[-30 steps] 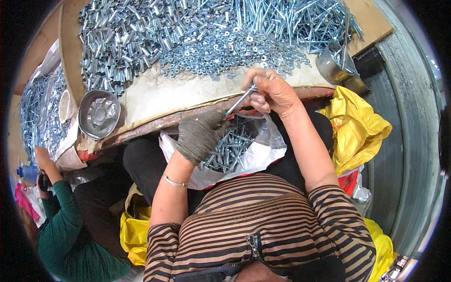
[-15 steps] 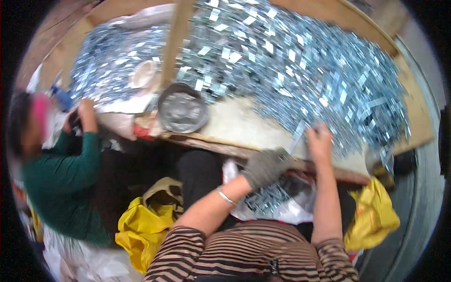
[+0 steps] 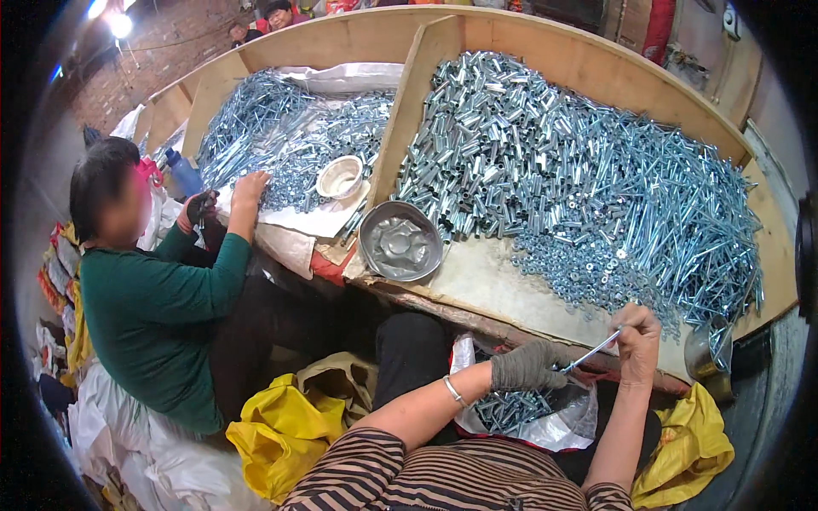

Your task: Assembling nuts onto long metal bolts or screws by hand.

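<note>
My left hand (image 3: pixel 528 366), in a grey glove, is closed round one end of a long thin metal bolt (image 3: pixel 594 350) above my lap. The bolt slants up to the right. At its far end, the fingers of my bare right hand (image 3: pixel 637 328) are pinched together round the tip; any small part between them is hidden. Below my left hand, an open white bag (image 3: pixel 573 430) in my lap holds a heap of metal bolts (image 3: pixel 511 409). Small nuts and washers (image 3: pixel 588 268) lie spread on the table just beyond my right hand.
Metal sleeves (image 3: pixel 503 153) and long bolts (image 3: pixel 707 213) fill the tray behind a wooden divider (image 3: pixel 417 102). A metal bowl (image 3: pixel 400 241) stands at the table edge. At left, a co-worker in a green sleeve (image 3: pixel 162 298) handles parts. Yellow sacks (image 3: pixel 285 434) lie beside me.
My right hand has come back from the edge of the parts pile to the bolt's tip. My left hand still grips the bolt. The whole view has shifted and is sharper.
</note>
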Tool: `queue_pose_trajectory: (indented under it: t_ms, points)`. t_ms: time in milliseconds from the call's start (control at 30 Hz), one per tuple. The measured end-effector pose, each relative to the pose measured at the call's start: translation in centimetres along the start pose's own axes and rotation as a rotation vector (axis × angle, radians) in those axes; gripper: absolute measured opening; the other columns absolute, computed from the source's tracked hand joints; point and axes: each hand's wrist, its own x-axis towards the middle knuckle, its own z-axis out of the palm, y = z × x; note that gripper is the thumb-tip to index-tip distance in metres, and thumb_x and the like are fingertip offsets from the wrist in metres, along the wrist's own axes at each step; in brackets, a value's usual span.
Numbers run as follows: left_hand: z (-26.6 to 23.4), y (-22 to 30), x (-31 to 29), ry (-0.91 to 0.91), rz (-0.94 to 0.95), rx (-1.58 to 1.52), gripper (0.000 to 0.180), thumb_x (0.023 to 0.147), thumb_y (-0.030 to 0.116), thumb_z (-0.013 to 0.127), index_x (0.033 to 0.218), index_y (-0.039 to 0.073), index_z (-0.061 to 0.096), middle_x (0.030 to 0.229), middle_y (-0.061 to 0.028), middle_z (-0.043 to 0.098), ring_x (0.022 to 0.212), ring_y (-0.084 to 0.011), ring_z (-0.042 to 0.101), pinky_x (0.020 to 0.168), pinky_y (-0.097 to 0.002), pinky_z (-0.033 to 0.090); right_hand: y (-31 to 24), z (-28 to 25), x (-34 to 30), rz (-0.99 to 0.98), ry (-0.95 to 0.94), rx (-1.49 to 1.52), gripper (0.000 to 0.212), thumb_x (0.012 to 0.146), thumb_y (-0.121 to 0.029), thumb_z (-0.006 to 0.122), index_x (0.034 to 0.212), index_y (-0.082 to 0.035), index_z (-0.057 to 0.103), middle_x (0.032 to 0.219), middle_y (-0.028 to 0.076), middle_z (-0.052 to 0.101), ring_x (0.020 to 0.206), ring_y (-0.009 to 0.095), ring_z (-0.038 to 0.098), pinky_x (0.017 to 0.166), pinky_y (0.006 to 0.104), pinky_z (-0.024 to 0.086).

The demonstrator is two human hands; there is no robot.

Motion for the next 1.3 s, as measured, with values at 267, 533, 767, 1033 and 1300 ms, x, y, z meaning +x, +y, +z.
queue_pose_trajectory:
  t_ms: [267, 533, 767, 1033, 1300]
  points:
    - [0.2, 0.3, -0.3, -0.043, -0.058, 0.340, 0.025, 0.081, 0.030, 0.062, 0.090, 0.006, 0.060, 0.078, -0.0170, 0.062, 0.073, -0.0324, 0.062, 0.067, -0.0414, 0.046, -1.3, 0.1, -1.5, 0.002, 0.008, -0.168, 0.024, 0.069, -0.012, 0.076, 0.073, -0.004, 0.054, 0.071, 0.005, 0.052, 0.062, 0.015, 0.053, 0.044, 0.0245, 0.044]
    - [2.0, -0.4, -0.8, 0.295, 0.053, 0.445, 0.029, 0.083, 0.033, 0.060, 0.100, 0.011, 0.063, 0.084, -0.0156, 0.065, 0.076, -0.0325, 0.064, 0.069, -0.0401, 0.049, -1.0, 1.3, -3.3, 0.206, 0.064, -0.159, 0.021, 0.073, -0.011, 0.072, 0.087, -0.004, 0.058, 0.066, 0.003, 0.052, 0.048, 0.012, 0.051, 0.037, 0.0213, 0.038]
    - [1.4, -1.5, -0.6, 0.387, -0.119, 0.343, 0.034, 0.083, 0.040, 0.059, 0.096, 0.010, 0.066, 0.086, -0.0150, 0.066, 0.078, -0.0304, 0.064, 0.070, -0.0380, 0.050, 1.1, 5.8, -4.6, 0.481, 0.169, -0.101, 0.031, 0.076, -0.008, 0.062, 0.104, 0.004, 0.060, 0.066, 0.003, 0.054, 0.046, 0.011, 0.048, 0.040, 0.0230, 0.037]
    - [-0.5, -0.8, -0.7, 0.526, 0.118, 0.978, 0.013, 0.081, 0.021, 0.058, 0.083, 0.008, 0.058, 0.077, -0.0109, 0.061, 0.069, -0.0270, 0.061, 0.060, -0.0406, 0.046, 3.4, 10.0, -0.1, 0.139, -0.078, -0.092, 0.057, 0.094, -0.048, 0.043, 0.114, 0.003, 0.058, 0.118, 0.015, 0.059, 0.108, 0.022, 0.056, 0.097, 0.0361, 0.040]
    - [-1.7, 0.7, -2.1, 0.698, -0.108, 0.386, 0.015, 0.081, 0.018, 0.066, 0.083, 0.003, 0.063, 0.064, -0.0138, 0.060, 0.055, -0.0224, 0.056, 0.055, -0.0336, 0.044, 1.5, 10.3, -3.1, 0.059, 0.103, -0.071, 0.050, 0.099, -0.038, 0.035, 0.111, 0.005, 0.058, 0.115, 0.017, 0.060, 0.108, 0.023, 0.056, 0.098, 0.0370, 0.039]
